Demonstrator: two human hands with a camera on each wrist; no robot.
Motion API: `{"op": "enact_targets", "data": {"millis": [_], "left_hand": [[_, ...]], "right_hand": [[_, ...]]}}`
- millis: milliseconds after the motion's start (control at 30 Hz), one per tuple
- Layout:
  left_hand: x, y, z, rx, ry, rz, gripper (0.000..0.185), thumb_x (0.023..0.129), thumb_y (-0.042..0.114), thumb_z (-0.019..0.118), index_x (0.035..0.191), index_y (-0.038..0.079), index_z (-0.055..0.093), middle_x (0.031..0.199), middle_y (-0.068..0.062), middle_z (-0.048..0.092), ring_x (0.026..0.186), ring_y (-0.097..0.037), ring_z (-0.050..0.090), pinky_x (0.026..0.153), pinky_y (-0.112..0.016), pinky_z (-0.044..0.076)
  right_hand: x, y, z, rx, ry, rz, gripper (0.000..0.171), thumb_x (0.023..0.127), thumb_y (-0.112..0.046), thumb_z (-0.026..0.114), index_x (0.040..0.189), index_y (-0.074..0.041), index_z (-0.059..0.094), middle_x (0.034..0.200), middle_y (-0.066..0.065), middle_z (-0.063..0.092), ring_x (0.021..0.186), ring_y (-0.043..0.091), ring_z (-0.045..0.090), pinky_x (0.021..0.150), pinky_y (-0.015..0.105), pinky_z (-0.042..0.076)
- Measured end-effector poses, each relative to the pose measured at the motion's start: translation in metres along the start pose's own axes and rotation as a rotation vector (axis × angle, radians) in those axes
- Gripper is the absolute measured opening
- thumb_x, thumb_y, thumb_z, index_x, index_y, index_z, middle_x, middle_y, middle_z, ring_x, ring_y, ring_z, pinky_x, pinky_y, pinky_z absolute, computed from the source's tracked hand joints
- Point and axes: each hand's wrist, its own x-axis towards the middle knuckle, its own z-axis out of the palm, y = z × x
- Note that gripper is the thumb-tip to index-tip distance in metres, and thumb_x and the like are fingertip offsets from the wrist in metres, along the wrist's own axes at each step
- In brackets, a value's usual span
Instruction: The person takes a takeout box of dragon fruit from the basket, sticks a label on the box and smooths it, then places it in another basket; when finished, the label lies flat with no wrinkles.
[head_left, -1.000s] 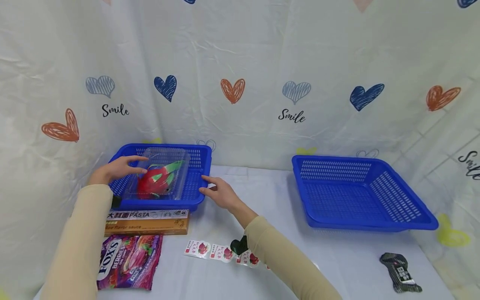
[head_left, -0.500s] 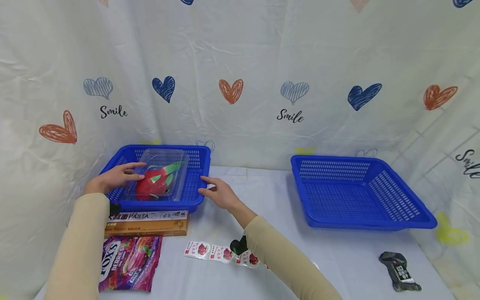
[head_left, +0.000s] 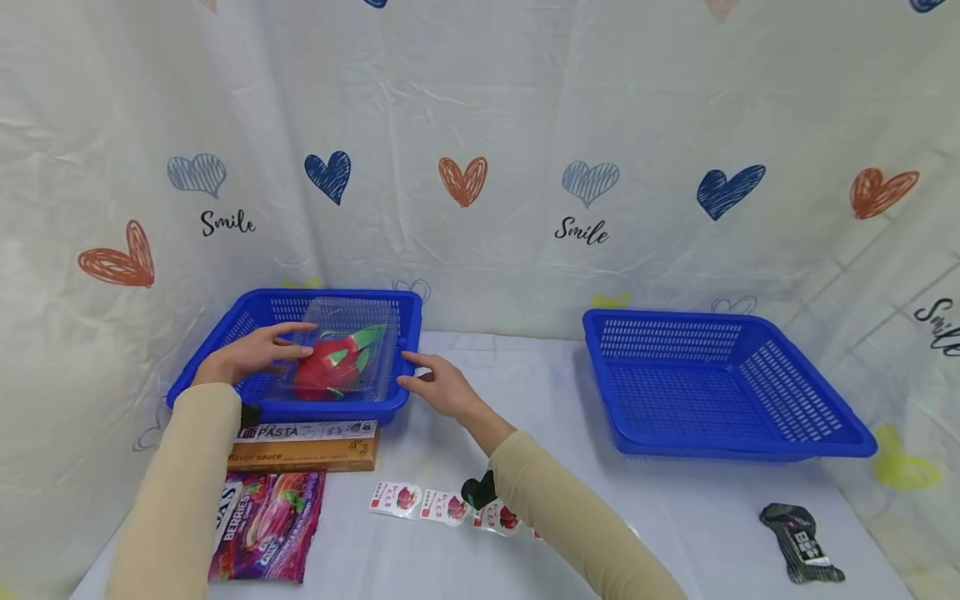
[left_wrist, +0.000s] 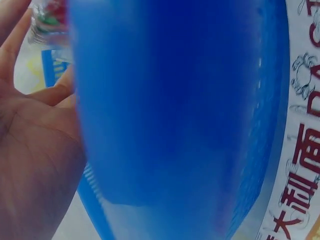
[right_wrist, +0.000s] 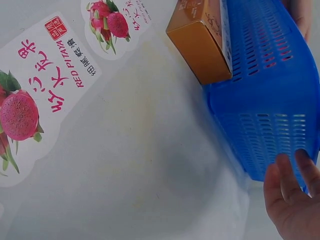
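Note:
A clear plastic clamshell box [head_left: 341, 310] holding a red and green dragon fruit [head_left: 327, 371] sits in the left blue basket [head_left: 322, 412], nearer its right wall. My left hand [head_left: 251, 354] reaches over the basket's left side, its extended fingertips at the box's left edge. Blurred blue basket wall fills most of the left wrist view, with the palm [left_wrist: 35, 140] beside it. At the basket's right rim, my right hand [head_left: 446, 387] rests its fingertips against the outside. In the right wrist view those fingers [right_wrist: 286, 180] are fairly straight along the basket's slotted wall.
A pasta box [head_left: 307, 450] lies along the basket's front, partly behind the left sleeve. Nearer is a purple Fox's candy bag [head_left: 273, 525]. A strip of dragon fruit labels [head_left: 442, 506] runs under the right forearm. Farther right stand another blue basket [head_left: 675, 375] and a dark wrapped packet [head_left: 802, 542].
Over the last half second my left hand and the clamshell box with the dragon fruit have shifted right within the basket. My right hand has stayed at the rim.

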Motion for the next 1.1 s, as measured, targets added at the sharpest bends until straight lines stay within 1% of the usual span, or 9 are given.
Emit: {"op": "enact_targets", "data": {"millis": [167,333,500,600,700,767,933,1000,1100], "left_hand": [[0.004,0.002,0.005,-0.003,-0.011,-0.007,0.069,0.096,0.036,0.062,0.154,0.016,0.03,0.153,-0.027,0.023,0.133,-0.048,0.033,0.104,-0.063,0.033],[0.004,0.003,0.007,-0.003,-0.018,-0.025,0.07,0.096,0.037,0.062,0.155,0.019,0.028,0.153,-0.027,0.022,0.134,-0.049,0.031,0.104,-0.063,0.033],[0.003,0.005,0.007,-0.012,-0.063,-0.039,0.074,0.097,0.038,0.059,0.157,0.021,0.02,0.157,-0.027,0.012,0.137,-0.05,0.026,0.106,-0.065,0.029],[0.003,0.005,0.008,-0.012,-0.086,-0.048,0.075,0.098,0.038,0.059,0.158,0.021,0.016,0.158,-0.026,0.008,0.137,-0.05,0.027,0.105,-0.066,0.029],[0.003,0.006,0.008,0.004,-0.088,-0.042,0.075,0.098,0.036,0.059,0.158,0.019,0.017,0.156,-0.027,0.014,0.134,-0.05,0.032,0.102,-0.064,0.035],[0.003,0.008,0.007,0.019,-0.083,-0.031,0.074,0.098,0.035,0.06,0.157,0.016,0.019,0.152,-0.028,0.023,0.13,-0.049,0.037,0.099,-0.062,0.04],[0.006,0.013,0.005,0.061,-0.056,-0.01,0.07,0.096,0.034,0.063,0.154,0.015,0.026,0.132,-0.026,0.046,0.114,-0.038,0.055,0.091,-0.054,0.049],[0.007,0.016,0.004,0.077,-0.044,-0.005,0.07,0.096,0.035,0.063,0.152,0.015,0.027,0.124,-0.024,0.051,0.107,-0.033,0.058,0.09,-0.052,0.05],[0.007,0.018,0.003,0.092,-0.033,0.002,0.068,0.096,0.036,0.062,0.151,0.014,0.028,0.114,-0.021,0.053,0.102,-0.03,0.058,0.087,-0.048,0.051]], "right_hand": [[0.0,0.001,0.002,-0.006,0.003,0.007,0.053,0.096,-0.036,0.064,0.145,-0.023,0.049,0.143,0.006,0.05,0.114,0.022,0.059,0.089,0.036,0.053],[0.001,0.0,0.002,-0.016,-0.003,0.002,0.053,0.096,-0.036,0.063,0.145,-0.022,0.049,0.142,0.006,0.05,0.113,0.023,0.059,0.088,0.036,0.053],[0.0,0.0,0.0,-0.016,-0.002,-0.004,0.053,0.096,-0.035,0.063,0.145,-0.022,0.049,0.143,0.006,0.05,0.114,0.023,0.059,0.088,0.036,0.053],[0.0,0.0,0.001,-0.02,-0.004,-0.006,0.053,0.096,-0.035,0.063,0.145,-0.023,0.049,0.143,0.006,0.05,0.114,0.023,0.059,0.088,0.036,0.053],[0.0,0.001,0.001,-0.024,-0.01,-0.006,0.053,0.096,-0.036,0.063,0.145,-0.023,0.049,0.142,0.006,0.051,0.113,0.022,0.059,0.087,0.035,0.053],[0.0,0.001,0.001,-0.022,-0.013,-0.004,0.053,0.096,-0.036,0.064,0.145,-0.023,0.049,0.142,0.005,0.051,0.112,0.021,0.059,0.087,0.034,0.053],[0.0,0.001,0.001,-0.02,-0.008,0.0,0.053,0.095,-0.036,0.064,0.145,-0.023,0.049,0.142,0.005,0.051,0.112,0.021,0.06,0.086,0.035,0.053],[0.0,0.001,0.001,-0.025,-0.004,0.004,0.054,0.095,-0.037,0.064,0.145,-0.023,0.049,0.142,0.005,0.051,0.112,0.021,0.06,0.087,0.035,0.053],[0.001,0.001,0.002,-0.029,0.0,0.012,0.054,0.095,-0.037,0.064,0.145,-0.024,0.049,0.142,0.005,0.051,0.112,0.021,0.059,0.088,0.036,0.053]]}}
